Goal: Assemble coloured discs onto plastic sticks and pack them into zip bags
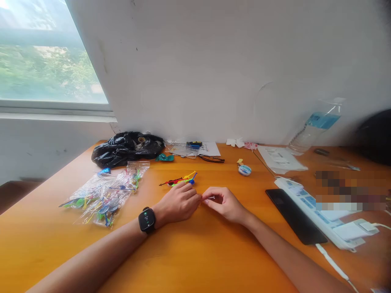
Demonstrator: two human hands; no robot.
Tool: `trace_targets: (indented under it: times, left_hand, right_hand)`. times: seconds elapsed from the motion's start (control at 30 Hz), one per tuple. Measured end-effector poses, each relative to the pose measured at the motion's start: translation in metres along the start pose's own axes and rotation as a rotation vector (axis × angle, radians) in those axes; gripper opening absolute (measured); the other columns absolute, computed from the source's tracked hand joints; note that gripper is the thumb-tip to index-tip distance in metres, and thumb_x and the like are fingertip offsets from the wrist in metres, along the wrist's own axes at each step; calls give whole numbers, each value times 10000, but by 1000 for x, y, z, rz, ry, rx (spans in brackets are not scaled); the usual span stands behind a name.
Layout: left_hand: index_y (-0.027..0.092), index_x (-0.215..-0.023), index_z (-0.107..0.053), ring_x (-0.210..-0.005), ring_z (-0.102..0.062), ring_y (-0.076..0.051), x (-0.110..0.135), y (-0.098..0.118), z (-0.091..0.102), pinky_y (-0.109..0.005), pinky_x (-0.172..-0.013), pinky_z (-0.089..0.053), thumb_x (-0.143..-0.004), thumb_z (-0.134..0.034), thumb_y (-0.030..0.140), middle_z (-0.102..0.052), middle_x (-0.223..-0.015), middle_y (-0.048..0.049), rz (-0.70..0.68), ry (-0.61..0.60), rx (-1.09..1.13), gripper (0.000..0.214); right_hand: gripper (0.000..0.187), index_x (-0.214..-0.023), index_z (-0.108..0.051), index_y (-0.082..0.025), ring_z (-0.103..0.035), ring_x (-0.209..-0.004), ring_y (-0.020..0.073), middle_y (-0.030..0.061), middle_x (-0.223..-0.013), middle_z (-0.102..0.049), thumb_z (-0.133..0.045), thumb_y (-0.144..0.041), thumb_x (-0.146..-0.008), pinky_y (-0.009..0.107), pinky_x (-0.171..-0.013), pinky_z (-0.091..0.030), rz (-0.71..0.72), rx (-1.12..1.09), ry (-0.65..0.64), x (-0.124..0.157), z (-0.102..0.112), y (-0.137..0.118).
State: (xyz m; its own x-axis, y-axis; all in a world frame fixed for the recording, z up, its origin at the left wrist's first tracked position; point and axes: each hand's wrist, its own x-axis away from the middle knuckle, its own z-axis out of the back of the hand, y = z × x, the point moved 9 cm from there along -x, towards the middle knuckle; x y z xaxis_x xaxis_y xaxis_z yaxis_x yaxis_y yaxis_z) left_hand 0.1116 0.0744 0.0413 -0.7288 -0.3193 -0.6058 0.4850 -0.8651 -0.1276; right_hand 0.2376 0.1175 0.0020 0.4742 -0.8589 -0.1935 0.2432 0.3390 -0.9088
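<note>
My left hand (179, 202), with a black smartwatch (147, 219) on its wrist, rests on the orange table (195, 252) with fingers curled. My right hand (224, 202) meets it fingertip to fingertip, and both pinch a small white piece (211, 197) between them. Just beyond my left hand lies a small heap of coloured plastic sticks (180, 180), red, yellow, green and blue.
Clear bags of coloured plastic pieces (104, 193) lie at the left, a black plastic bag (126, 148) behind them. A black phone (295, 215), a white power strip (324, 215) and papers (281, 159) lie at the right, a water bottle (317, 126) by the wall.
</note>
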Motion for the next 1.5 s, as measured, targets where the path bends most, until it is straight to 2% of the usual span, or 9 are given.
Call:
trace_targets:
  times: [0.33, 0.53, 0.67, 0.9, 1.0, 1.13, 1.27, 1.4, 1.5]
  left_hand:
    - [197, -838, -592, -756, -620, -229, 3, -11, 2, -364, -678, -420, -1048, -528, 233, -591, -754, -49, 96, -1, 37, 222]
    - [213, -1139, -667, -865, -711, -243, 7, -20, 4, -373, -817, -538, -1015, -587, 281, -706, -885, -74, 175, 42, 157, 163]
    - [213, -981, -662, -791, -680, -231, 7, -18, 2, -379, -782, -558, -1003, -580, 251, -686, -837, -69, 166, 46, 142, 93]
    - [219, -781, -579, -684, -606, -218, 6, -13, -1, -351, -620, -511, -1007, -560, 244, -583, -695, -38, 119, 3, 119, 228]
    - [217, -830, -615, -675, -611, -213, 6, -13, -2, -351, -632, -528, -1006, -568, 251, -594, -699, -35, 119, 6, 124, 185]
    - [216, -879, -657, -713, -633, -215, 7, -12, -4, -385, -797, -597, -1009, -561, 243, -619, -708, -42, 113, 9, 133, 164]
    - [213, -822, -640, -693, -596, -204, 6, -10, -6, -400, -876, -607, -1004, -569, 240, -596, -679, -31, 78, -5, 108, 198]
    - [215, -801, -636, -683, -577, -196, 3, -5, -3, -389, -847, -596, -998, -576, 235, -608, -690, -30, 45, -22, 103, 207]
    - [215, -785, -630, -672, -573, -201, 0, -3, 0, -368, -709, -555, -980, -585, 240, -611, -675, -32, 46, -26, 101, 202]
  right_hand:
    - [272, -1086, -752, -201, -704, -928, 203, 63, -1006, -755, -749, -435, -946, 332, -873, -577, -59, -91, 115, 0, 7, 12]
    - [404, -1021, -705, -185, -667, -697, 155, 45, -854, -749, -842, -516, -835, 273, -637, -547, -216, -345, 88, -1, -6, 22]
    - [402, -917, -654, -180, -542, -536, 106, 19, -757, -703, -844, -515, -801, 198, -415, -381, -296, -369, 93, 1, -11, 30]
    - [312, -899, -622, -197, -395, -400, 73, -57, -583, -573, -776, -463, -846, 183, -344, -270, -358, -283, 95, 5, -11, 38]
    - [302, -869, -624, -197, -402, -399, 77, -64, -547, -540, -783, -452, -837, 187, -361, -280, -362, -247, 100, 5, -9, 36]
    - [287, -852, -635, -198, -496, -452, 96, -36, -644, -592, -786, -442, -836, 204, -383, -313, -306, -191, 129, 4, -4, 36]
    - [259, -848, -637, -200, -512, -460, 99, -27, -686, -611, -762, -427, -863, 215, -398, -331, -272, -138, 130, 3, -3, 39]
    - [242, -847, -632, -197, -516, -462, 102, -28, -661, -598, -751, -405, -877, 208, -415, -324, -268, -85, 125, 3, -3, 39]
    - [255, -848, -628, -202, -496, -442, 107, -46, -582, -554, -756, -420, -879, 206, -414, -308, -284, -67, 120, 4, -3, 39]
